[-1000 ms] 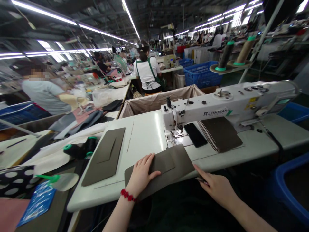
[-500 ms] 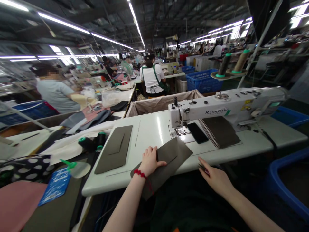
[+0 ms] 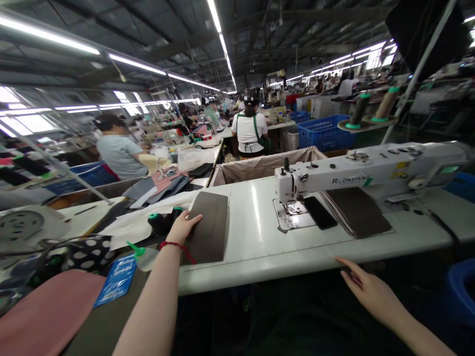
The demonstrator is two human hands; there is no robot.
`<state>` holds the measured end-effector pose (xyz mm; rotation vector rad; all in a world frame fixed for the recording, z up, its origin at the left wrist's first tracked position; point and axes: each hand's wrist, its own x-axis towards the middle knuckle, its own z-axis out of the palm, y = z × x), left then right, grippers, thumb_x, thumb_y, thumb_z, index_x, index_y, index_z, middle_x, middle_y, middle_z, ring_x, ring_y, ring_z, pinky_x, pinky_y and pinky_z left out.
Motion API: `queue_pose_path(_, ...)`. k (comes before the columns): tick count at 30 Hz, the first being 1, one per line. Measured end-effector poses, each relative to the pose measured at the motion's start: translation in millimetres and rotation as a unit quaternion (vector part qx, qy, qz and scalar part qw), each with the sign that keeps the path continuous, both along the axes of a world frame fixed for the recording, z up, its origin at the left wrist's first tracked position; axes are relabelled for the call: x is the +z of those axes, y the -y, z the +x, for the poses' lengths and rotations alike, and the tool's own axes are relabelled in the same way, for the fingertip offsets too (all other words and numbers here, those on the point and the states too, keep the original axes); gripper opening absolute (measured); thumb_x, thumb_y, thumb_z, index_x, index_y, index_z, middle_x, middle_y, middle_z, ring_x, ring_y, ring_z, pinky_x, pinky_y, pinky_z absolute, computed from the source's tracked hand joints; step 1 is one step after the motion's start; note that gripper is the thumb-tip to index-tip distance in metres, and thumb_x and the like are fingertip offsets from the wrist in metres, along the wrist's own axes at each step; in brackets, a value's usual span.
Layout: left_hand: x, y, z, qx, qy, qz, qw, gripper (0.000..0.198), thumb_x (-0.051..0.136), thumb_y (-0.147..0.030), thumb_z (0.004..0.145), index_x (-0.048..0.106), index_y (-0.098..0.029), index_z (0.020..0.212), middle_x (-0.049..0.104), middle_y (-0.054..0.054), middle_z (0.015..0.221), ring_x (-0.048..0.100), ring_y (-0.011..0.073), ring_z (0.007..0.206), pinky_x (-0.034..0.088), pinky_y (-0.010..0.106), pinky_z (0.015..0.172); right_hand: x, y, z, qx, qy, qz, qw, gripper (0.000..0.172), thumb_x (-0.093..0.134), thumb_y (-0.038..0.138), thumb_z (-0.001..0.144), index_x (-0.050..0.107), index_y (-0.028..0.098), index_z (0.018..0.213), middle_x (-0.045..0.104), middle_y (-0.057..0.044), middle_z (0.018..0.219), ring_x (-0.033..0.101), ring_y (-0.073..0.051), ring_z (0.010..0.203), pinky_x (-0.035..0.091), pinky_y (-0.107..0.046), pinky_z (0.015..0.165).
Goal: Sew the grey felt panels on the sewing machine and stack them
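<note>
My left hand (image 3: 181, 228), with a red bracelet at the wrist, is closed on the left edge of a grey-brown fabric panel (image 3: 208, 227), thumb on top. The panel lies at the left end of the white sewing table, and its far corner is slightly curved. My right hand (image 3: 371, 291) is in front of the table's near edge, curled around a small dark tool (image 3: 352, 277) that looks like thread snips, mostly hidden by the fingers. Beyond it stands the sewing machine (image 3: 334, 173), with no fabric under its needle.
A black phone (image 3: 319, 212) lies beside the needle plate, left of a stack of grey-brown panels (image 3: 361, 212). Thread cones (image 3: 159, 223) and a green-tipped bottle (image 3: 144, 254) stand left of the table. A cloth-lined bin (image 3: 237, 170) is behind it. Co-workers sit farther off.
My left hand has moved left from the table's middle to its left end, and the panel it held is gone from the middle. The view has shifted left. My right hand stays near the front edge.
</note>
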<state>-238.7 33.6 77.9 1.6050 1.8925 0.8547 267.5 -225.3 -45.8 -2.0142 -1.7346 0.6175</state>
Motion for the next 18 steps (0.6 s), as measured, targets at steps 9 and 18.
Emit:
queue_pose_path(9,-27.1,-60,-52,0.138,-0.123,-0.079,0.980,0.067,0.072,-0.048,0.059,0.061,-0.005,0.109,0.067,0.020,0.104,0.063,0.0370,0.100,0.049,0.043,0.085,-0.9,-21,48,-0.052,0.066,0.084,0.993,0.041,0.040,0.052,0.093,0.057,0.033,0.125,0.068,-0.001,0.118,0.067,-0.024,0.100,0.053,-0.032,0.079)
queue_pose_path(18,-69.7,-44,-1,0.004,-0.332,-0.021,0.943,0.094,0.057,-0.071,0.067,0.033,-0.026,0.146,0.023,0.016,0.153,0.016,0.0418,0.141,0.017,0.059,0.108,33.0,-84,79,-0.139,0.239,0.159,0.948,0.062,0.040,0.059,0.091,0.036,0.030,0.145,0.046,-0.005,0.144,0.067,-0.026,0.092,0.054,-0.035,0.065)
